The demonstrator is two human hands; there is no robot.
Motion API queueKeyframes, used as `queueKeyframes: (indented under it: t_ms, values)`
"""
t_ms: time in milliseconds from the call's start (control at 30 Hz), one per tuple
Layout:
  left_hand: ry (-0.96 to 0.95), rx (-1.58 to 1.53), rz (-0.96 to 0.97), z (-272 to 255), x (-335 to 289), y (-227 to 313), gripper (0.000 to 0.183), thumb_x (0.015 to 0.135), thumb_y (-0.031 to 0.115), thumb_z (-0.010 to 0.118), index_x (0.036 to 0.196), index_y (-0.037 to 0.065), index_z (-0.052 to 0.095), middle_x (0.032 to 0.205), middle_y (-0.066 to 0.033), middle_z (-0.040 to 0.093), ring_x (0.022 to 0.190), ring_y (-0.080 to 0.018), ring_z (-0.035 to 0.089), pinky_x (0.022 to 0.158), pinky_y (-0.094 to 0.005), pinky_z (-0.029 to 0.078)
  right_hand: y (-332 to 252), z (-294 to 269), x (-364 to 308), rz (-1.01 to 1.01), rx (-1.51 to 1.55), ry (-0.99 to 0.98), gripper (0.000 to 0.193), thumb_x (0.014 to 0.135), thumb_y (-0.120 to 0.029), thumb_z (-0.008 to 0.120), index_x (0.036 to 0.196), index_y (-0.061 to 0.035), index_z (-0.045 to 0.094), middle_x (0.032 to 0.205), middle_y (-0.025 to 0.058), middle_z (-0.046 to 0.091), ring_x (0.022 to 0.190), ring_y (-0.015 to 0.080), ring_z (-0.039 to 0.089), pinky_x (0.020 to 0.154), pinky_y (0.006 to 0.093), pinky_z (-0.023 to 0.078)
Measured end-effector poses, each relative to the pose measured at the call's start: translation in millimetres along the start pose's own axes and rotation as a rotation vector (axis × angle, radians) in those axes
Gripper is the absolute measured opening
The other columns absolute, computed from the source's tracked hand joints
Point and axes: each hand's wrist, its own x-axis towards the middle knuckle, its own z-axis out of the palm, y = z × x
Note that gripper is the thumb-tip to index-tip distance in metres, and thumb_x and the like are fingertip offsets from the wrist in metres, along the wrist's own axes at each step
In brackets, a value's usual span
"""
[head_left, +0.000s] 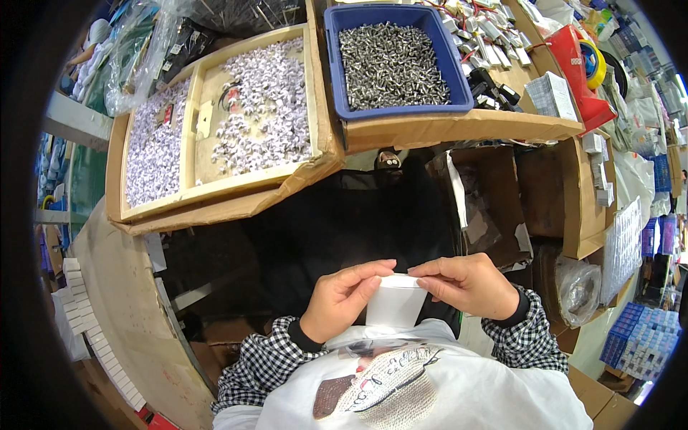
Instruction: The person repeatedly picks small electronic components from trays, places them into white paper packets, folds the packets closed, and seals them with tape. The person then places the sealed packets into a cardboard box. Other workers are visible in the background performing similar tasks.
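Observation:
A small white box (394,304) is held upright close in front of my chest, its narrow top edge level with my fingertips. My left hand (338,301) pinches its upper left corner between thumb and fingers. On the opposite corner, the thumb and fingers of my right hand (471,285) close in the same way. What is inside the box cannot be seen. Both forearms wear black-and-white checked sleeves with dark cuffs.
Ahead on the left stands a wooden divided tray (188,136) of small white pieces. A blue bin (401,113) of small metal parts sits beside it. White boxes (97,326) line the left side. Open cardboard cartons (494,165) and a bundle of blue-and-white packages (641,340) are at right.

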Motion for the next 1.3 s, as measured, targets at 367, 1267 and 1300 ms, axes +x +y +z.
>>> queueKeyframes:
  t_ms: [367, 1267, 1300]
  values:
    - [-0.278, -0.236, 0.16, -15.8, 5.6, -13.0, 0.023, 0.09, 0.0, 0.057, 0.111, 0.002, 0.065, 0.126, -0.0161, 0.058, 0.111, -0.0224, 0.059, 0.093, -0.0301, 0.048, 2.5, 3.9, -9.6, -0.255, -0.129, 0.016, 0.02, 0.085, -0.01, 0.066, 0.103, -0.0015, 0.067, 0.099, 0.0124, 0.07, 0.08, 0.0241, 0.069, 0.07, 0.0288, 0.056]
    - [-0.208, -0.381, 0.165, 11.4, 3.0, -27.6, 0.025, 0.09, -0.003, 0.057, 0.114, 0.006, 0.056, 0.129, -0.0192, 0.054, 0.116, -0.0243, 0.055, 0.096, -0.0338, 0.046, 51.5, 46.9, -8.8, -0.307, 0.324, 0.362, 0.03, 0.077, -0.005, 0.074, 0.106, -0.0017, 0.067, 0.114, 0.0117, 0.065, 0.087, 0.0165, 0.067, 0.075, 0.0267, 0.055]
    - [-0.207, -0.415, 0.132, 11.3, 2.3, -27.6, 0.025, 0.09, -0.004, 0.057, 0.114, 0.006, 0.056, 0.128, -0.0192, 0.055, 0.115, -0.0242, 0.056, 0.096, -0.0338, 0.046, 55.3, 45.6, -7.6, -0.356, 0.268, 0.322, 0.03, 0.077, -0.007, 0.075, 0.105, -0.0018, 0.067, 0.112, 0.0119, 0.066, 0.088, 0.0181, 0.067, 0.076, 0.0275, 0.055]
